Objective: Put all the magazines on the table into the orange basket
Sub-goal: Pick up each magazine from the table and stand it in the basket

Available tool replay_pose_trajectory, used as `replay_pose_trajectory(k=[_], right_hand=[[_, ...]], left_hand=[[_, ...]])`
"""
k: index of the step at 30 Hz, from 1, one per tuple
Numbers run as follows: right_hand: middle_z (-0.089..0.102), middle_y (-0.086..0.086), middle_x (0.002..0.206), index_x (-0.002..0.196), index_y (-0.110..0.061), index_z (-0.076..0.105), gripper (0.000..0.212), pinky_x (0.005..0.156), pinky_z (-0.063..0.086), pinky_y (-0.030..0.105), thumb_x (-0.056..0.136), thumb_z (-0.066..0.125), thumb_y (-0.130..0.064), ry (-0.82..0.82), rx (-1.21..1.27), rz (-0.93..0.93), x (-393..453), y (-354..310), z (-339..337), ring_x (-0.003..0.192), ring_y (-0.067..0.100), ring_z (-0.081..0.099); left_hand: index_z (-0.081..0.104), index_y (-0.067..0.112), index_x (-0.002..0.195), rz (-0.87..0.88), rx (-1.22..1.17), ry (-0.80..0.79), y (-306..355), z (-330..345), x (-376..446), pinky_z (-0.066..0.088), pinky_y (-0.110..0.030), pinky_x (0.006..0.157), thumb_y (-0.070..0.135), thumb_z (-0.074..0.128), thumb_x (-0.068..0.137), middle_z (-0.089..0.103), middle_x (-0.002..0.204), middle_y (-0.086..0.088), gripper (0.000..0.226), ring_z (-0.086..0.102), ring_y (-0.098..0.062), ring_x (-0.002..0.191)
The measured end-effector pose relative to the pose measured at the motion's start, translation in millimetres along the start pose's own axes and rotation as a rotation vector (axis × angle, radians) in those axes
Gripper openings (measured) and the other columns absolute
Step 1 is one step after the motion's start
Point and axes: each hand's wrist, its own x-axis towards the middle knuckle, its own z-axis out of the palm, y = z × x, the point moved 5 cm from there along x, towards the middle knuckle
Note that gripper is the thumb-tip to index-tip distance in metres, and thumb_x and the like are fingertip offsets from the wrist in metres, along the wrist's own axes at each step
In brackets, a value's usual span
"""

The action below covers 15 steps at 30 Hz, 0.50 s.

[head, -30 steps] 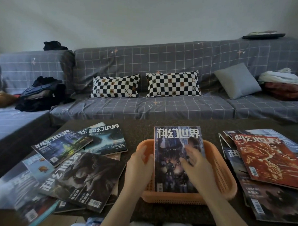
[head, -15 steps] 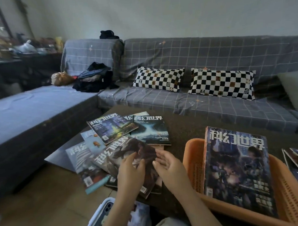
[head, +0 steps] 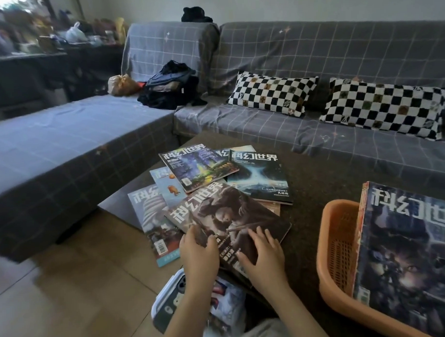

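Both hands down on the brown-toned magazine (head: 225,218), topmost of the loose pile at the table's (head: 317,180) left end. Left hand (head: 198,255) at the cover's 7 o'clock corner, fingers curled over the near-left edge, seemingly gripping it; thumb side hidden, so hard to confirm. Right hand (head: 263,257) flat on the lower cover at 5 o'clock, fingers straight and slightly spread, pressing, not clasping.

Masthead in large white characters: 科幻世界, running slantwise toward 1 o'clock. Smaller white print beside the hands, too blurred to read.

Same 科幻世界 masthead on the neighbours. At 12 o'clock from the held cover, a blue-green cityscape magazine (head: 198,166) with a barcode at its lower edge. At 1 o'clock, a dark blue vortex magazine (head: 259,177), bottom corner reading 孔欣伟. At 9 o'clock, a striped-figure magazine (head: 152,221), masthead half covered, barcode near its lower corner, overhanging the table edge. Between those, a pale blue magazine (head: 170,187) with small orange creatures, mostly buried.

At 3 o'clock, well apart from the pile, the orange basket (head: 337,247), perforated wall, with a dark blue magazine (head: 406,250) lying in it and sticking out past the far rim; masthead cut off by the frame after 科幻世.

At 6 o'clock, under the forearms, a phone (head: 170,296) in a pale case on the lap.

Behind the table, a grey checked sofa (head: 338,50) with two black-and-white checkerboard cushions (head: 271,93).
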Motion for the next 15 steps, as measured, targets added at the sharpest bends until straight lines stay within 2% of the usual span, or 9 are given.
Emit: replay_pose_trajectory(k=[2,4,7,9,12,15], right_hand=[[0.017,-0.002,0.157,0.144,-0.028,0.028,0.062,0.115,-0.002,0.03,0.089,0.05,-0.045,0.013,-0.009,-0.018,0.2,2.1,4.5,0.144,0.012,0.004],[0.018,-0.002,0.157,0.144,-0.027,0.029,0.062,0.115,-0.003,0.029,0.089,0.051,-0.045,0.02,0.01,-0.026,0.5,3.2,5.6,0.144,0.012,0.005],[0.018,-0.002,0.156,0.144,-0.026,0.03,0.061,0.114,-0.003,0.028,0.09,0.051,-0.045,0.016,0.042,-0.034,0.4,4.8,4.3,0.144,0.012,0.005],[0.018,-0.002,0.156,0.144,-0.026,0.03,0.06,0.114,-0.002,0.028,0.091,0.05,-0.043,0.002,0.084,-0.03,-0.5,4.5,2.8,0.144,0.012,0.005],[0.017,-0.001,0.157,0.145,-0.026,0.029,0.058,0.114,-0.002,0.029,0.092,0.047,-0.044,-0.024,0.105,-0.027,-3.0,2.7,1.5,0.144,0.012,0.004],[0.017,-0.001,0.157,0.144,-0.028,0.029,0.056,0.115,0.001,0.031,0.094,0.045,-0.043,-0.043,0.138,-0.019,-8.9,-0.7,-2.1,0.145,0.012,0.005]], left_hand=[[0.041,0.011,0.142,-0.093,-0.16,0.012,-4.1,-2.1,4.3,0.047,-0.043,0.1,0.012,0.057,0.093,0.052,0.133,-0.009,0.052,0.055,-0.025,0.117],[0.045,0.009,0.136,-0.174,-0.319,0.022,-7.9,-2.8,7.6,0.052,-0.048,0.094,0.011,0.06,0.091,0.062,0.114,-0.008,0.047,0.062,-0.024,0.102],[0.061,0.005,0.117,-0.208,-0.347,0.017,-8.6,-5.8,11.8,0.055,-0.045,0.088,0.015,0.066,0.089,0.07,0.101,-0.009,0.031,0.068,-0.025,0.093],[0.065,0.006,0.108,-0.189,-0.309,-0.029,-5.8,-5.2,10.9,0.057,-0.04,0.079,0.018,0.069,0.087,0.073,0.094,-0.007,0.024,0.07,-0.023,0.086],[0.045,0.01,0.124,-0.184,-0.304,-0.113,-2.0,5.9,2.5,0.056,-0.047,0.087,0.017,0.072,0.084,0.067,0.107,-0.008,0.049,0.068,-0.027,0.095],[0.023,0.022,0.141,-0.135,-0.372,-0.147,2.8,20.0,-14.7,0.051,-0.049,0.094,0.009,0.066,0.088,0.059,0.12,-0.009,0.069,0.062,-0.025,0.105]])
